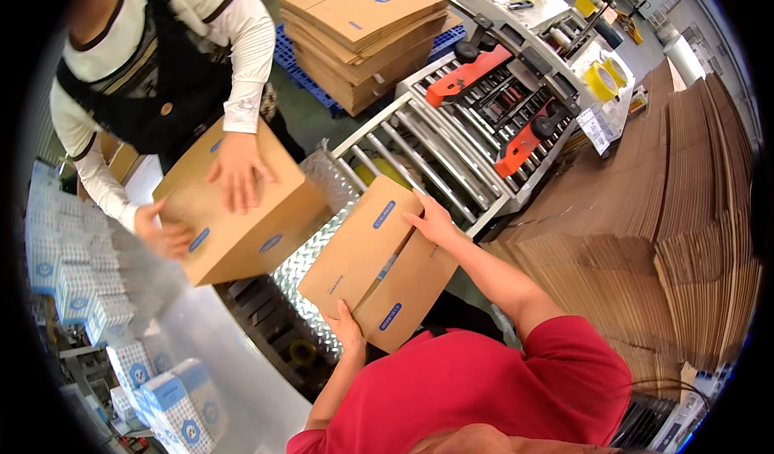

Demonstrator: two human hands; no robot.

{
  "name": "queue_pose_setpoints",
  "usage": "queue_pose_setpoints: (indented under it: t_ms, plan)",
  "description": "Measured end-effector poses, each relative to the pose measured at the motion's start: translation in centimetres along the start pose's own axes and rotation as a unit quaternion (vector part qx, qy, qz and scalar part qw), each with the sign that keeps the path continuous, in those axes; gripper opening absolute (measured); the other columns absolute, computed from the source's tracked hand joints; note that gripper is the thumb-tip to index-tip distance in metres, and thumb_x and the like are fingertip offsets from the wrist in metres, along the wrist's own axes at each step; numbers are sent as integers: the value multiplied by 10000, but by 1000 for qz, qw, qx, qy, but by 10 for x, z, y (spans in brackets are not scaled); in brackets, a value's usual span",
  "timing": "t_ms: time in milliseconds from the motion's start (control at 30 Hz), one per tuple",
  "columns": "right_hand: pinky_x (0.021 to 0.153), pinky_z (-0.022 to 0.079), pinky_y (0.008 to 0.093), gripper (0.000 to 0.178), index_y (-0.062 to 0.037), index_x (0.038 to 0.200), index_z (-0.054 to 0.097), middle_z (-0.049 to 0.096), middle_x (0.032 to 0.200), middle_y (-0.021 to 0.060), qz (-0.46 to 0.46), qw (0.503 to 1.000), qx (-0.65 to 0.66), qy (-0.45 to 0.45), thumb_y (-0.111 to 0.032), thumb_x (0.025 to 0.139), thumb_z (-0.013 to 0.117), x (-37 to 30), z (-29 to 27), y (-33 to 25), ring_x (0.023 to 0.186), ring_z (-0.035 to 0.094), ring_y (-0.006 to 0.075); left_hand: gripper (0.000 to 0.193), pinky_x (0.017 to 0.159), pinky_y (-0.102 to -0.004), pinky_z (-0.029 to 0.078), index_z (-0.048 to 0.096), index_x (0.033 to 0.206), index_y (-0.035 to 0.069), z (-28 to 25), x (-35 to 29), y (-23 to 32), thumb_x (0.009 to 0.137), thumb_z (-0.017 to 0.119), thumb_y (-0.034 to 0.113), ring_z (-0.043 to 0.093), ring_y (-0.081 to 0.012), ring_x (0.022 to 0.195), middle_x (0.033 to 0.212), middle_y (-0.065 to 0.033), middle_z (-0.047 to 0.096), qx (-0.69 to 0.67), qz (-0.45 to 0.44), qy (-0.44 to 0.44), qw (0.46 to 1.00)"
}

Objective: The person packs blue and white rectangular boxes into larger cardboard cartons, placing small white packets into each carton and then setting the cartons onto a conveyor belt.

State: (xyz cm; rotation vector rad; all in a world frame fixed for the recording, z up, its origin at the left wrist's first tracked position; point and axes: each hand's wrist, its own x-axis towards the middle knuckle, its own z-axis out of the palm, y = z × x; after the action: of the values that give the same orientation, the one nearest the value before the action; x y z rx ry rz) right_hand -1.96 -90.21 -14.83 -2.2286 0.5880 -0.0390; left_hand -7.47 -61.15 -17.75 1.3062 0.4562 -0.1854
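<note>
A brown cardboard box [355, 244] with blue oval labels is held tilted in front of my red shirt. A narrow gap between its flaps shows something blue. My left hand [347, 330] grips the box's near left edge, thumb on the face. At the far right edge my right hand [434, 218] clasps it, fingers partly hidden. Across from me a co-worker presses one hand on a second cardboard box [242, 204]; their other hand, blurred, is at its left side. That box rests by the diamond-pattern metal plate [310, 281].
A roller conveyor [411, 152] with red side guides [468, 77] leads to a taping machine carrying yellow tape rolls [601, 83]. Flat cartons [597, 204] are stacked at right, more cartons [363, 18] on a blue pallet [300, 75]. Blue-and-white packages [173, 406] stand at left beside a metal chute [250, 381].
</note>
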Motion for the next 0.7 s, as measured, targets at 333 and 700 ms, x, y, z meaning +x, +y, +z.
queue_pose_setpoints:
  t_ms: [333,700]
  plan:
    - [1101,180,409,472,-41,1319,389,285,1433,134,-188,918,-338,85,-102,854,439,206,-175,109,1338,236,285,767,1054,-372,237,106,1401,-7,329,75,-38,814,597,43,286,-277,1272,1403,-175,234,22,100,-94,990]
    - [1091,197,375,527,8,1356,296,272,1425,195,-110,987,77,89,-151,886,473,123,-178,104,1339,231,310,815,1100,-406,135,50,1381,-94,533,99,-45,830,579,192,148,-385,1341,1418,-310,153,265,115,-191,938]
